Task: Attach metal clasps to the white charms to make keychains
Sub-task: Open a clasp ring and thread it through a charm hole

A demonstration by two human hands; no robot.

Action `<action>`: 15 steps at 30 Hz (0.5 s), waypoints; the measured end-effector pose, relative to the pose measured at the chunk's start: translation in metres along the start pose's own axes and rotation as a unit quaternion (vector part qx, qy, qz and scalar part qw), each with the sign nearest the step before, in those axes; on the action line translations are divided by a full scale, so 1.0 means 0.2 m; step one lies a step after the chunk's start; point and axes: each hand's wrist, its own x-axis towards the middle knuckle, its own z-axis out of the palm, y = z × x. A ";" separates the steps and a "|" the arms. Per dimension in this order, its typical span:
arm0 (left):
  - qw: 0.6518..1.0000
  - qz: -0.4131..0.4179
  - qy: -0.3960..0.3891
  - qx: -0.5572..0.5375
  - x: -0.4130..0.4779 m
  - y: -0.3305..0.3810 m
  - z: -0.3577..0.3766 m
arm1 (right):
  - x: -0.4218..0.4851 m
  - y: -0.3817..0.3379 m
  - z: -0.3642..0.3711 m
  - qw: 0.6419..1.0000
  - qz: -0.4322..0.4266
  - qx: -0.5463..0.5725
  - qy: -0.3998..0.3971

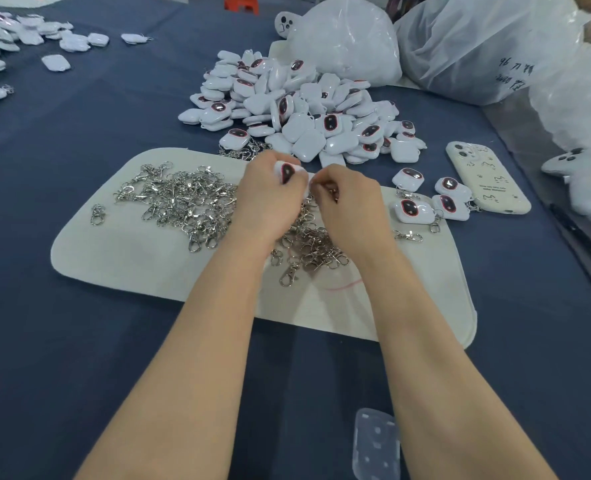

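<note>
My left hand grips a white charm with a dark, red-rimmed oval window, held above the far edge of a pale felt mat. My right hand pinches a small metal clasp right beside that charm; the clasp is mostly hidden by my fingers. A heap of loose silver clasps lies on the mat under and left of my hands. A big pile of white charms sits just beyond the mat. Several charms with clasps attached lie at the mat's right end.
A phone in a cream case lies right of the finished charms. Large white plastic bags stand at the back right. More white charms are scattered at the far left. A clear plastic piece lies near the table's front edge.
</note>
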 end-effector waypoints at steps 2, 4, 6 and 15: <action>0.976 0.133 0.010 0.172 -0.02 0.01 0.01 | 0.00 0.00 0.00 0.999 -0.015 -0.037 -0.016; 0.953 0.195 -0.006 0.230 -0.02 0.00 0.01 | 0.00 0.01 0.00 0.999 -0.006 -0.048 -0.019; 0.975 0.163 -0.015 0.153 -0.02 -0.01 0.01 | 0.00 0.01 0.00 0.999 0.038 -0.006 -0.004; 0.836 -0.222 -0.144 -0.480 0.01 -0.01 -0.03 | 0.00 -0.03 0.03 0.892 0.175 0.416 0.023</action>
